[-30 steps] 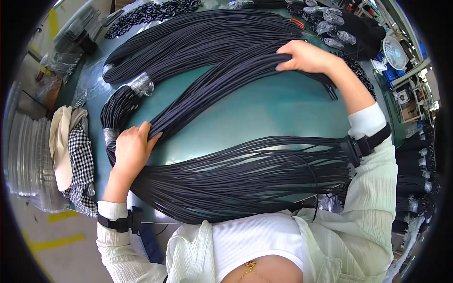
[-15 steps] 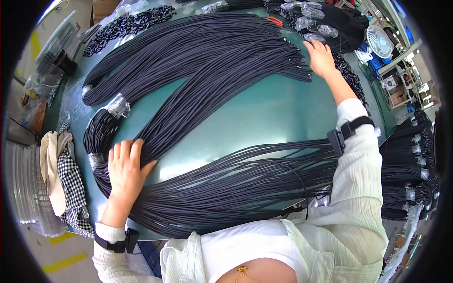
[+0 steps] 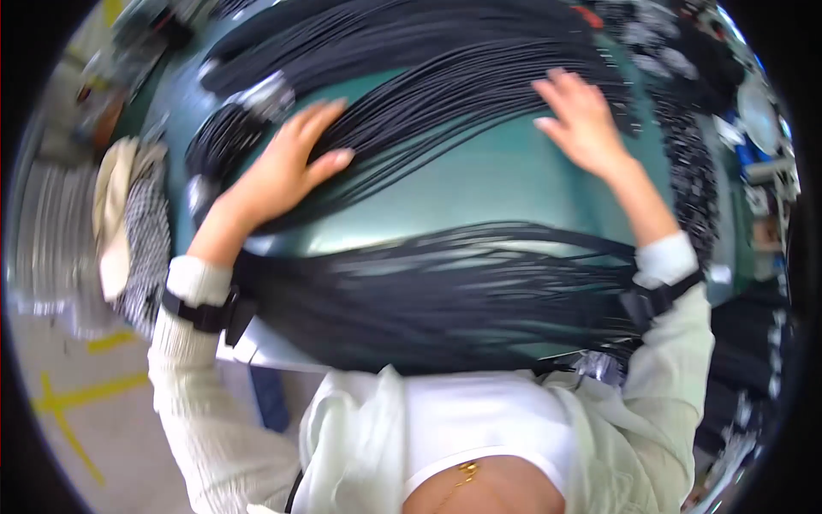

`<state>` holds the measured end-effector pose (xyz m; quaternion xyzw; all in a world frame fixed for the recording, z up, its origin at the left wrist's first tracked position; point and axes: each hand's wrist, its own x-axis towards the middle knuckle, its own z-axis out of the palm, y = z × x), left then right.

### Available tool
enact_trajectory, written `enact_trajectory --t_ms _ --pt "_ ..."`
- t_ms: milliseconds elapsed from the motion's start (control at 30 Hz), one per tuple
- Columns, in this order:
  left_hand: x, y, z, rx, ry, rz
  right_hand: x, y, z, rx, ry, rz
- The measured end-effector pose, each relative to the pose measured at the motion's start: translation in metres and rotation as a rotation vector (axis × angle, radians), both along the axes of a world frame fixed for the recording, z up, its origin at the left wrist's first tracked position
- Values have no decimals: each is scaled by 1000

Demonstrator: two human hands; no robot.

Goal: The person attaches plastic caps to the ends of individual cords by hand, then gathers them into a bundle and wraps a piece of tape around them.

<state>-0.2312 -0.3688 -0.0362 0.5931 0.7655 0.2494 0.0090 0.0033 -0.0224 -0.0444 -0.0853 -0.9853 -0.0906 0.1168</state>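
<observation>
Both hands (image 3: 287, 171) (image 3: 582, 120) now closer together, flat and open-fingered atop the black cord bundle (image 3: 445, 94) on the green table (image 3: 479, 188).

I see black cords (image 3: 445, 94) on a teal-green table (image 3: 479, 184), a black-and-white checked cloth (image 3: 141, 248) at its left edge, and pale cream sleeves (image 3: 184, 377).

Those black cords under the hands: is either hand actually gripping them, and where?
Neither grips. The left hand lies flat, fingers spread, on the black cords near their bound end; the right hand lies flat further along.
</observation>
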Motion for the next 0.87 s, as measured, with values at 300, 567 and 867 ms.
enact_trajectory --t_ms 300,567,867 --pt "31 -100 66 -644 -167 21 -24 -158 7 -897 -170 361" --pt "33 -102 47 -688 397 -36 -96 -285 6 -661 -270 368" --pt "34 -108 33 -598 470 30 -117 -282 44 -495 -659 266"
